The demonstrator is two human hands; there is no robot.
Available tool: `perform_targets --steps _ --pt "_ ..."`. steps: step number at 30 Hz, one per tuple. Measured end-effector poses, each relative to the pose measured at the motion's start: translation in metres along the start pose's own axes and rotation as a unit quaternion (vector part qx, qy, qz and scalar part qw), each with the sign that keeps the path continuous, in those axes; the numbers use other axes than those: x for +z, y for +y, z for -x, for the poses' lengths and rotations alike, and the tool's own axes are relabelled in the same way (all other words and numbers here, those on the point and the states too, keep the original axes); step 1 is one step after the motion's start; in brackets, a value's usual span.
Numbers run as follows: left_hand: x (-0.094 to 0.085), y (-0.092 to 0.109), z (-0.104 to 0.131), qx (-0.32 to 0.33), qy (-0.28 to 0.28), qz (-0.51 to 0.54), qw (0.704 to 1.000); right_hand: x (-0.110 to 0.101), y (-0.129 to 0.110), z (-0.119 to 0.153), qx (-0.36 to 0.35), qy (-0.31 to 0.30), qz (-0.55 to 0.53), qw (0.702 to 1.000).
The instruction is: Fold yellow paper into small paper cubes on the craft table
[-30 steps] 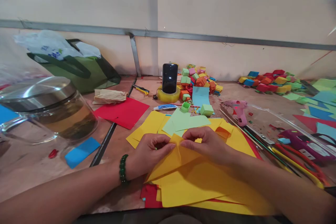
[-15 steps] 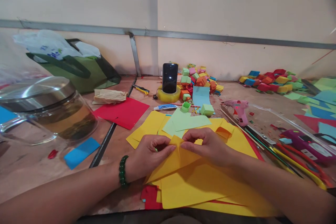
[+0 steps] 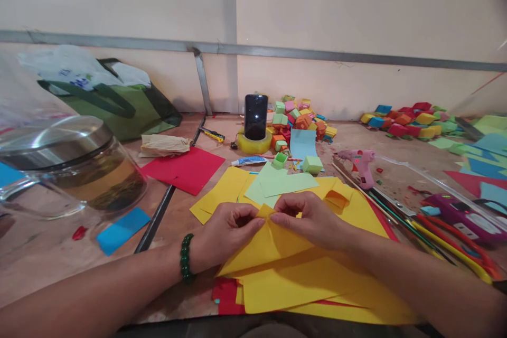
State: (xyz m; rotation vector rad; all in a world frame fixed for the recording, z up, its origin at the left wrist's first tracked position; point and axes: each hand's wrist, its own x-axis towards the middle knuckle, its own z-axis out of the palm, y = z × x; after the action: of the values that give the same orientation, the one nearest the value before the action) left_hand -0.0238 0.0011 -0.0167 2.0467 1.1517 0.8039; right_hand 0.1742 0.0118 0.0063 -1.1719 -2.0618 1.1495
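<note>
A yellow sheet of paper (image 3: 266,245) is pinched along its far edge by both of my hands, thumbs close together, with a small crease between them. My left hand (image 3: 229,235), below a green bead bracelet (image 3: 186,257), closes on the left side of that edge. On the right side, my right hand (image 3: 311,219) grips the same sheet between thumb and fingers. Beneath it lie more yellow sheets (image 3: 293,288). Pale green paper pieces (image 3: 287,185) lie just beyond my fingers, and a folded yellow-orange paper piece (image 3: 336,199) rests past my right hand.
A glass teapot (image 3: 114,179) and a green bag (image 3: 130,111) stand at left. A phone (image 3: 255,116) leans upright on a tape roll (image 3: 253,143), beside heaped paper cubes (image 3: 303,121). A pink glue gun (image 3: 360,163), scissors (image 3: 455,248) and a purple power strip (image 3: 459,216) are at right.
Both hands keep their pinch on the yellow sheet. The paper at the thumbs looks slightly flatter, and the view has shifted very little.
</note>
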Motion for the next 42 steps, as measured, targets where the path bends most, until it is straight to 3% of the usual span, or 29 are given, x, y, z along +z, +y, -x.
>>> perform_targets --steps 4,8,10,13,17,24,27,29,31,33,36,42 --pt "-0.004 0.000 0.002 0.111 0.044 -0.142 0.983 -0.001 0.011 -0.006 0.018 0.033 0.068 0.997" --pt "-0.009 0.009 0.009 0.244 -0.074 -0.258 0.932 -0.004 0.020 -0.012 0.042 0.022 0.135 0.990" --pt "-0.010 0.013 0.012 0.278 -0.100 -0.287 0.911 -0.005 0.021 -0.014 0.053 0.019 0.166 0.985" --pt "-0.009 0.016 0.013 0.303 -0.111 -0.311 0.894 -0.007 0.019 -0.014 0.074 0.026 0.215 0.973" --pt "-0.007 0.013 0.012 0.301 -0.169 -0.318 0.883 -0.008 0.015 -0.014 0.100 0.023 0.285 0.953" --pt "-0.009 0.012 0.014 0.277 -0.207 -0.298 0.890 -0.006 0.013 -0.010 0.116 -0.012 0.397 0.910" --pt "-0.010 0.013 0.012 0.251 -0.214 -0.278 0.902 -0.005 0.016 -0.007 0.039 0.028 0.447 0.893" --pt "-0.010 0.013 0.011 0.237 -0.211 -0.272 0.909 -0.004 0.016 -0.004 -0.091 0.042 0.474 0.875" --pt "-0.010 0.013 0.010 0.233 -0.206 -0.272 0.911 -0.004 0.014 0.002 -0.240 0.001 0.477 0.845" --pt "-0.010 0.013 0.010 0.236 -0.204 -0.274 0.910 -0.003 0.009 0.010 -0.335 -0.069 0.470 0.814" --pt "-0.010 0.014 0.009 0.244 -0.200 -0.278 0.907 -0.001 0.000 0.022 -0.354 -0.134 0.486 0.788" --pt "-0.009 0.013 0.009 0.263 -0.195 -0.291 0.899 0.001 -0.003 0.031 -0.357 -0.169 0.505 0.767"
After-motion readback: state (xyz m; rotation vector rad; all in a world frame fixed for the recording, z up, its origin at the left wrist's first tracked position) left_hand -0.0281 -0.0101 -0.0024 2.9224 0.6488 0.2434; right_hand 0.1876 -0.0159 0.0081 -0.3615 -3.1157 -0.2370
